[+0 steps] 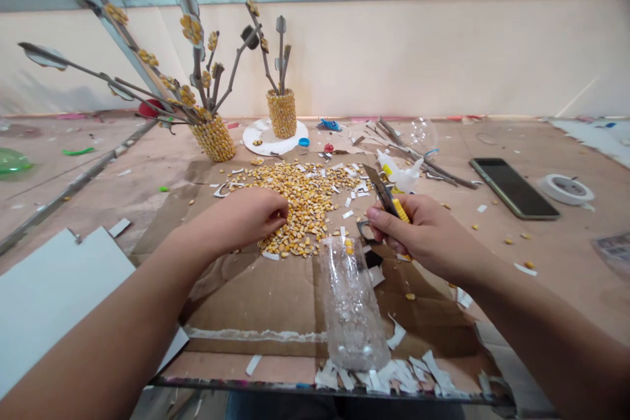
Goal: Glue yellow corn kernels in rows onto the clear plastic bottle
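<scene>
My left hand (pixel 263 215) rests against the left side of a pile of yellow corn kernels (pixel 308 200), its fingers curled together. Whatever is between those fingertips, if anything, is hidden. In my right hand (pixel 416 226) is a box cutter (pixel 386 193) with a yellow and black body, its wide blade pointing up and to the left. Just below and between the hands, a clear plastic bottle piece (pixel 352 315) lies on a brown cardboard sheet (pixel 256 305), with a few kernels stuck near its upper end. White paper scraps (pixel 388 375) are strewn around its lower end.
Behind the pile stand two kernel-covered pots with twigs, one (pixel 215 138) tilted, the other (pixel 282 113) on a white plate (pixel 251 134). A phone (pixel 514 187), a tape roll (pixel 566 189) and loose twigs (pixel 413 151) lie right. White board (pixel 54 302) lies left.
</scene>
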A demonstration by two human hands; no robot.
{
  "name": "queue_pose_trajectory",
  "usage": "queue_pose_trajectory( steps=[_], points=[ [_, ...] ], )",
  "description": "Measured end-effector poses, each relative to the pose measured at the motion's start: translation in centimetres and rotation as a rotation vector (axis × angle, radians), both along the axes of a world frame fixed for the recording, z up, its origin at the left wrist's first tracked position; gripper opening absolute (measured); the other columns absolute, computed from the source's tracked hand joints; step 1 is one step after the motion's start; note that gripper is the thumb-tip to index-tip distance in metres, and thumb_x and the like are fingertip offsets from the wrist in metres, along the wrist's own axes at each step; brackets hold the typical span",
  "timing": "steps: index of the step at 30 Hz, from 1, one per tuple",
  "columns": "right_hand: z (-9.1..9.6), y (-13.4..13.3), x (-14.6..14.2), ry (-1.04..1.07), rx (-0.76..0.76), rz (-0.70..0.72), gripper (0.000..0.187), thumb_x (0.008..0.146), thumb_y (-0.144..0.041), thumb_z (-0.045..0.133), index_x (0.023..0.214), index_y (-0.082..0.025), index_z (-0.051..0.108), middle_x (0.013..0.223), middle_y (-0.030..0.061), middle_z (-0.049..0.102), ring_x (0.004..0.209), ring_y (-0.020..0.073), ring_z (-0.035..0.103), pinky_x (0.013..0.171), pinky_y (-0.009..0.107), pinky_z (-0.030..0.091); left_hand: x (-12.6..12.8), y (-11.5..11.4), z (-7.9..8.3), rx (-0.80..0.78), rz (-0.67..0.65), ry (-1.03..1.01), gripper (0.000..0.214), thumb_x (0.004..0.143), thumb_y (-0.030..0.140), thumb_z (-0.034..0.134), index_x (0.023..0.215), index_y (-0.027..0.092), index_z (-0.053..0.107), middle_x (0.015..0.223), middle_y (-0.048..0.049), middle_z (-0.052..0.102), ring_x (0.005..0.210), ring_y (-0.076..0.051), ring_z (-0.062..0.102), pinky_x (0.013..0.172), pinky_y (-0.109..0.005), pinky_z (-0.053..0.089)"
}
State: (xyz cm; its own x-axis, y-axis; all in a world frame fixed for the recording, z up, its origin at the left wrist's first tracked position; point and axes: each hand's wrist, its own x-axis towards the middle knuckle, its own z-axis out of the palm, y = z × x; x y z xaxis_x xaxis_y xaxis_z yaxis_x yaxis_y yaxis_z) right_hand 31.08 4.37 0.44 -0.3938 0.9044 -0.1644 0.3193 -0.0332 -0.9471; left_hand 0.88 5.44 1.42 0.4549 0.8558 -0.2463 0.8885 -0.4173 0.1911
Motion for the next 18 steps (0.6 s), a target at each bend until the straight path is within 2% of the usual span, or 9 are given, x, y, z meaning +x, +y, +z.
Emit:
queue_pose_trajectory(
  steps=[4, 7, 10, 13, 16, 18],
  points=[
    [0.1, 0.1, -0.1, 0.007, -0.007, 0.005, 0.059, 0.083, -0.077, 0.076, 0.074, -0.021, 0.063, 0.062, -0.0025, 0.057, 0.050, 0.0096, 0.042, 0.047, 0.027, 0.033, 0.2, 0.2, -0.4, 0.017, 0.006, 0.049, 0.024, 0.096, 0.021, 0.054, 0.083, 0.020, 0.074, 0.085, -0.0076, 0.078, 0.072, -0.021, 0.065, 0.065, -0.032, 0.039],
    [0.2, 0.1, 0.0, 0.000, 0.014, 0.009, 0.053, 0.088, -0.071, 0.074, 0.075, -0.021, 0.062, 0.064, -0.0022, 0.057, 0.052, 0.0101, 0.042, 0.049, 0.027, 0.034, 0.2, 0.2, -0.1, 0.016, 0.037, -0.025, 0.021, 0.097, 0.023, 0.054, 0.081, 0.020, 0.066, 0.079, -0.0063, 0.072, 0.067, -0.020, 0.058, 0.063, -0.033, 0.037],
    [0.0, -0.3, -0.1, -0.022, 0.199, -0.038, 0.036, 0.093, -0.052, 0.074, 0.078, -0.021, 0.064, 0.066, -0.0023, 0.058, 0.058, 0.0123, 0.049, 0.056, 0.028, 0.040, 0.7, -0.5, 0.8, -0.029, 0.057, -0.260, 0.019, 0.102, 0.030, 0.052, 0.089, 0.020, 0.062, 0.082, -0.0038, 0.068, 0.071, -0.019, 0.058, 0.067, -0.032, 0.041],
    [-0.4, -1.2, -0.7, 0.008, 0.406, -0.066, 0.018, 0.095, -0.038, 0.076, 0.091, -0.021, 0.070, 0.073, -0.0017, 0.066, 0.063, 0.0136, 0.057, 0.060, 0.029, 0.045, 2.2, -1.9, 1.6, -0.108, 0.049, -0.489, 0.022, 0.106, 0.033, 0.048, 0.093, 0.020, 0.060, 0.087, -0.0030, 0.067, 0.076, -0.018, 0.058, 0.072, -0.031, 0.045],
    [-0.6, -2.3, -1.3, 0.068, 0.612, 0.016, 0.010, 0.096, -0.030, 0.077, 0.103, -0.023, 0.075, 0.080, 0.0004, 0.073, 0.067, 0.0153, 0.065, 0.063, 0.030, 0.051, 4.0, -3.6, 1.9, -0.180, 0.040, -0.663, 0.021, 0.106, 0.033, 0.049, 0.096, 0.020, 0.061, 0.091, -0.0030, 0.067, 0.083, -0.019, 0.060, 0.077, -0.031, 0.048],
    [-0.7, -2.8, -1.5, 0.100, 0.754, 0.098, 0.017, 0.094, -0.018, 0.076, 0.110, -0.024, 0.077, 0.096, 0.0043, 0.080, 0.082, 0.0183, 0.074, 0.075, 0.032, 0.058, 5.0, -4.4, 1.9, -0.237, 0.038, -0.779, 0.018, 0.106, 0.031, 0.051, 0.097, 0.020, 0.062, 0.094, -0.0030, 0.068, 0.089, -0.019, 0.062, 0.082, -0.031, 0.049]
  ],
)
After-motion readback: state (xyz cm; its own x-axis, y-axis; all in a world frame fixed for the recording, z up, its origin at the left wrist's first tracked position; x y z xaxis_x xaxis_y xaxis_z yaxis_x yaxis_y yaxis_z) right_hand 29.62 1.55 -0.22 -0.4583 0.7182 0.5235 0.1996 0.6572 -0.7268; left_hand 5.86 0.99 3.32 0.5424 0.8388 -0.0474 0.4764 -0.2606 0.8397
